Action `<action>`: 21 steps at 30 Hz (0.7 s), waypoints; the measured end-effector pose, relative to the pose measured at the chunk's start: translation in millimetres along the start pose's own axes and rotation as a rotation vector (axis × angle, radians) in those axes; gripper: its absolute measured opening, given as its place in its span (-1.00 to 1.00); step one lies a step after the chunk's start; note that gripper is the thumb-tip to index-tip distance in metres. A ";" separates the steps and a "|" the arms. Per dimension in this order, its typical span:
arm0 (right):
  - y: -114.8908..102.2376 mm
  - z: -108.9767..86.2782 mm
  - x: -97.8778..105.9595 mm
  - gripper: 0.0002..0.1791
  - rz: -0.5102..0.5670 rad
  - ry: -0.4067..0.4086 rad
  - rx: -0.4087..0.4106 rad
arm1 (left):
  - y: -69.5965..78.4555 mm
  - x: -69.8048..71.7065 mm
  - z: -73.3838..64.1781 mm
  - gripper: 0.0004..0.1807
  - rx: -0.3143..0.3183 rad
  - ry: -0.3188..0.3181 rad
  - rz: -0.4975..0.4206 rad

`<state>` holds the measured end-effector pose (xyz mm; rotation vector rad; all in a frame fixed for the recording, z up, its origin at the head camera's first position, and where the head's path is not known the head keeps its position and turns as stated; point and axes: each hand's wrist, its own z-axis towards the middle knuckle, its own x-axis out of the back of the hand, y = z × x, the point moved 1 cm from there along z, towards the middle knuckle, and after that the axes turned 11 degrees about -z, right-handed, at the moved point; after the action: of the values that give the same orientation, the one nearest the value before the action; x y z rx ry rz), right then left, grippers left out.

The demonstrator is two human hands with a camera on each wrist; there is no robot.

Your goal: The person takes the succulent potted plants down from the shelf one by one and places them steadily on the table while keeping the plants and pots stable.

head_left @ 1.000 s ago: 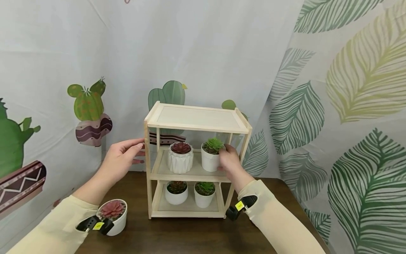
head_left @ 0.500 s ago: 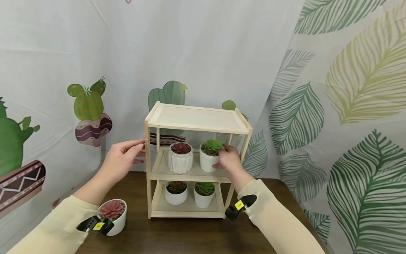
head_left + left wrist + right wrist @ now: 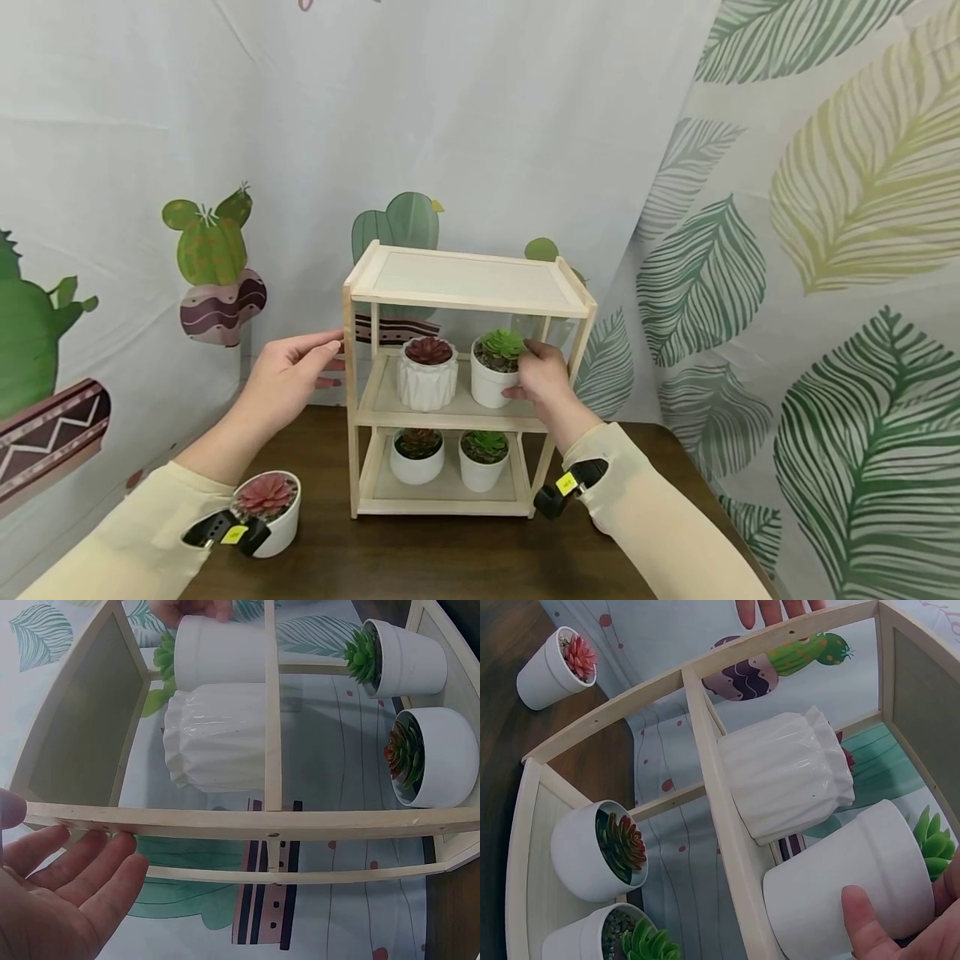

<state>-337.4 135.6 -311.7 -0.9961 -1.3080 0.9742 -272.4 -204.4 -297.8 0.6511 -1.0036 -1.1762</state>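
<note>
My right hand (image 3: pixel 545 375) grips a potted succulent (image 3: pixel 491 385) by its right side, thumb and fingers on the smooth white pot with bright green leaves. It stands on the middle tier of a small wooden shelf (image 3: pixel 468 279). Left of it on that tier is a ribbed white pot (image 3: pixel 427 382) with a dark red succulent. My left hand (image 3: pixel 281 375) has its fingers extended, touching the shelf's left front post (image 3: pixel 225 823). In the right wrist view, the thumb (image 3: pixel 866 922) presses the pot's wall, while the other fingers are partly hidden.
The lower tier holds a round white pot (image 3: pixel 417 467) with a reddish-green succulent and a white pot (image 3: pixel 482 473) with a green one. A white pot with a pink succulent (image 3: pixel 276 529) stands on the dark wooden table (image 3: pixel 420 567) near the left sleeve. Printed cloth (image 3: pixel 480 125) hangs behind.
My right hand has shifted the green succulent's pot slightly left and toward the front on the middle tier. The left hand stays at the shelf post.
</note>
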 end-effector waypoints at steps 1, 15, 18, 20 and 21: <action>0.2 0.2 0.2 -0.35 0.000 -0.003 0.001 | -0.4 0.0 0.1 -0.48 -0.001 0.000 0.002; -3.1 0.9 -1.0 -0.38 -0.011 -0.024 0.026 | -0.4 -0.2 2.3 -0.48 -0.005 -0.002 -0.016; -4.0 -0.5 -1.5 -0.39 -0.024 -0.034 0.037 | -0.9 -0.4 2.2 -0.47 -0.006 -0.002 -0.015; -4.8 -1.4 -1.6 -0.38 -0.031 -0.041 0.042 | -1.2 -0.4 2.1 -0.47 -0.009 -0.002 -0.014; -5.4 -1.6 -1.6 -0.39 -0.034 -0.044 0.043 | -1.2 -0.4 2.1 -0.47 -0.009 -0.001 -0.014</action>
<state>-335.8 132.5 -307.1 -0.9210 -1.3309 0.9996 -274.9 -204.2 -298.0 0.6512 -0.9953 -1.1930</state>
